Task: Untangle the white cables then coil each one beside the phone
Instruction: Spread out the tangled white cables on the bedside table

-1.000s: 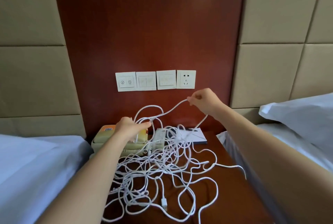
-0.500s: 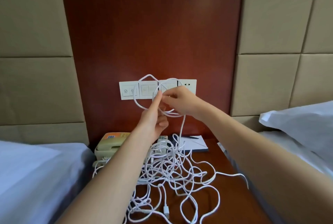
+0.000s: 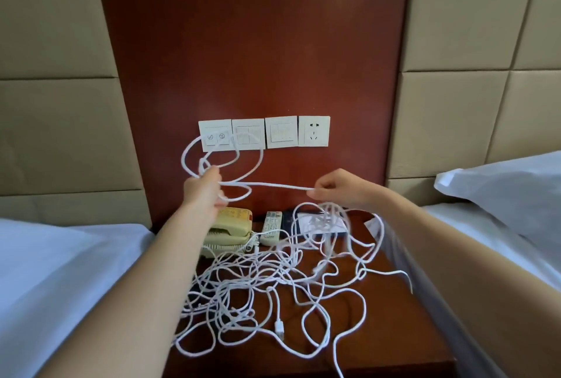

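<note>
**Light, floppy cord: grip the loops, feed by the strand**

The left hand [image 3: 206, 192] is held up over the back-left corner of the dark red-brown wooden bedside table [image 3: 394, 317], fingers curled round a small bunch of gathered loops [image 3: 212, 159]. The right hand [image 3: 337, 187] pinches the same strand btwn thumb and fingertips, so a straight span [image 3: 273, 185] runs taut from hand to hand.

The rest of the thin white cables [image 3: 261, 286] lie in a loose tangle from mid-table to the front edge, with some strands trailing off the right edge. A white USB plug [image 3: 279, 325] shows near the front. The cream plastic corded phone [image 3: 233, 225] sits at the back-left corner, approx under the L hand.

Handling, as I judge it:
- Cord looks v. light, soft and smooth, w/ no stiffness, so the loops will spring or slump if the grip eases.
- Best hold is the loop crossing in the L, w/ the strand sliding through a light R pinch.
- Hard pulls prob tighten knots, so lift and shake slack instead.
- Plug ends may snag, so thread them out first.
</note>
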